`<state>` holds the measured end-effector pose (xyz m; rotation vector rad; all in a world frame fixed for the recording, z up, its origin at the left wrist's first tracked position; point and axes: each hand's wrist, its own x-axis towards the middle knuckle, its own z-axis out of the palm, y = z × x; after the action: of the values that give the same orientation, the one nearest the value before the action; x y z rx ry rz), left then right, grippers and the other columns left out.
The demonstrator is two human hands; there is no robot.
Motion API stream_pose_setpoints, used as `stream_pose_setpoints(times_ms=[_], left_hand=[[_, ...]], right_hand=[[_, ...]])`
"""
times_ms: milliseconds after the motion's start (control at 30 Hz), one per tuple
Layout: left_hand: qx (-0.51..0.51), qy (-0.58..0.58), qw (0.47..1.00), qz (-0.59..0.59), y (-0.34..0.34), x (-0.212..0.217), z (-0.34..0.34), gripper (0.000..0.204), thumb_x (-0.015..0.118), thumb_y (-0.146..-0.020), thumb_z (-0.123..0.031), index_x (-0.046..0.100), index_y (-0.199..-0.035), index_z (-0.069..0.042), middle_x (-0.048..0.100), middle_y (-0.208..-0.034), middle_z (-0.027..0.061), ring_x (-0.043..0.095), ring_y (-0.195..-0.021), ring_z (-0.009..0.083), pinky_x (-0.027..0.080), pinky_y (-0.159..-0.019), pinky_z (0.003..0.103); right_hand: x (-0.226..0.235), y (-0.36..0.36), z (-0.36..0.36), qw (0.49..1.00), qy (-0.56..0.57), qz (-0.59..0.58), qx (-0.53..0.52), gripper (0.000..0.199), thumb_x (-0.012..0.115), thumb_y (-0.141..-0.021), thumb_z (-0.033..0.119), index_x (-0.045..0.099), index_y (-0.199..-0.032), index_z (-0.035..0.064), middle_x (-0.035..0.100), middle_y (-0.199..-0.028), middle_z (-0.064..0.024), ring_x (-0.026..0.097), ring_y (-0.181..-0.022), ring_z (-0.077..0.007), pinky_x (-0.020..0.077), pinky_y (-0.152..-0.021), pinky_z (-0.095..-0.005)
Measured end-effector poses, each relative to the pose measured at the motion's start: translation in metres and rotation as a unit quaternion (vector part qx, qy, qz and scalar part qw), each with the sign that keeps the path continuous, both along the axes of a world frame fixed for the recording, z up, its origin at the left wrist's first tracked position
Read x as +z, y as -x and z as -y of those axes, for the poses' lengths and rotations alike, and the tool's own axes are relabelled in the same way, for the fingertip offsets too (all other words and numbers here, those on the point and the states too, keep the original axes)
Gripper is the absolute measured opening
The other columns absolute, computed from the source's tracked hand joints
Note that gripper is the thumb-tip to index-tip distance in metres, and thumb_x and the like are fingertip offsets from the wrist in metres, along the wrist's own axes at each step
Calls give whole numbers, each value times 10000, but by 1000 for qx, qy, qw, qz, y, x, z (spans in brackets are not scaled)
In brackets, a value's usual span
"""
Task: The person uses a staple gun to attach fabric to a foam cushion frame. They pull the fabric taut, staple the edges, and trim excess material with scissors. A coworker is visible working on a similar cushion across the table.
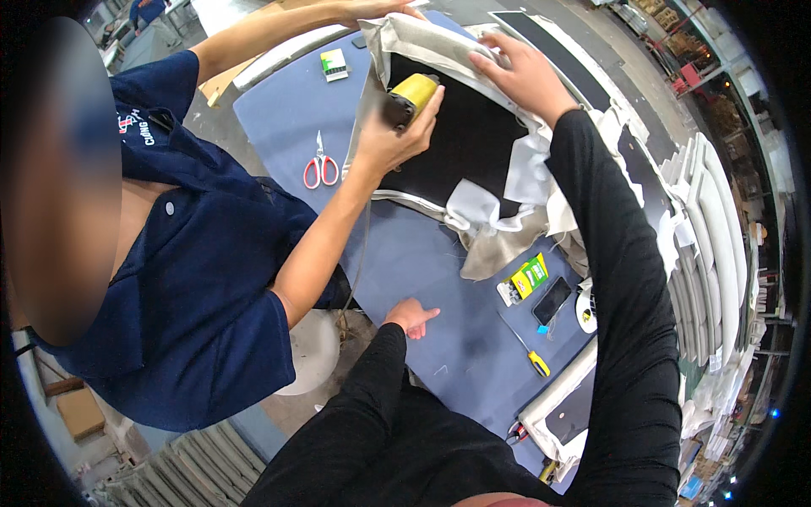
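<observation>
A padded panel (456, 127) with a black backing and light grey fabric folded round its edge lies on the blue-grey table. My right hand (528, 76) reaches over its far edge, fingers apart, fingertips against the fabric (431, 40). Near the table's front edge is my left hand (411, 316), thumb stretched out, nothing seen in it; its other fingers are partly hidden. A co-worker's hand (389, 144) on the left grips a yellow and black staple gun (412, 91) over the panel. The co-worker's other hand (384, 10) is at the panel's far corner.
Red-handled scissors (320, 169) lie left of the panel. On the table's right are a green-yellow box (525, 277), a phone (552, 301) and a yellow-handled screwdriver (537, 362). Another small box (334, 64) sits at the far left. Stacked grey panels (710, 245) stand at the right.
</observation>
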<state>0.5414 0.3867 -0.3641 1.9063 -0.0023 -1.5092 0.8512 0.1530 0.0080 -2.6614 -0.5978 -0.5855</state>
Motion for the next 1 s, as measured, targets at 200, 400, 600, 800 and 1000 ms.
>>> stream_pose_setpoints(times_ms=[200, 400, 600, 800, 1000], left_hand=[[31, -19, 999, -1, 1, 13, -6, 749, 624, -1010, -686, 779, -699, -23, 754, -659, 108, 727, -568, 206, 576, -591, 362], [39, -26, 999, 2, -4, 20, -5, 731, 633, -1014, -667, 779, -694, -26, 755, -659, 108, 729, -570, 203, 602, -625, 379], [23, -40, 999, 2, -5, 26, -8, 741, 625, -1015, -673, 783, -706, -19, 758, -665, 109, 729, -570, 204, 595, -619, 373], [-3, -50, 999, -3, -7, 27, 1, 753, 622, -1011, -688, 792, -721, -14, 758, -666, 112, 734, -577, 198, 589, -603, 381], [-2, -37, 999, 7, -3, 17, 2, 773, 609, -1007, -709, 796, -727, -13, 762, -678, 119, 742, -589, 206, 576, -574, 377]], right_hand=[[17, -63, -69, 992, 79, -91, 46, 605, 625, -909, 229, 628, -1494, 75, 656, -1430, -286, 615, -1338, -459, 483, -1151, -526], [17, -94, -97, 973, 216, -74, -31, 557, 546, -965, 219, 626, -1503, 98, 649, -1455, -273, 616, -1331, -468, 476, -1161, -530], [-1, -102, -65, 970, 140, -195, -29, 634, 666, -924, 252, 571, -1533, 103, 724, -1324, -267, 721, -1147, -435, 554, -996, -513], [-38, -115, 8, 978, 165, -113, -59, 986, 921, -810, 587, 516, -1630, 216, 683, -1460, -218, 671, -1337, -374, 503, -1170, -436], [2, -52, 11, 979, 85, -183, 31, 1013, 741, -793, 873, 695, -1419, 78, 768, -1243, -238, 743, -1155, -387, 556, -1022, -436]])
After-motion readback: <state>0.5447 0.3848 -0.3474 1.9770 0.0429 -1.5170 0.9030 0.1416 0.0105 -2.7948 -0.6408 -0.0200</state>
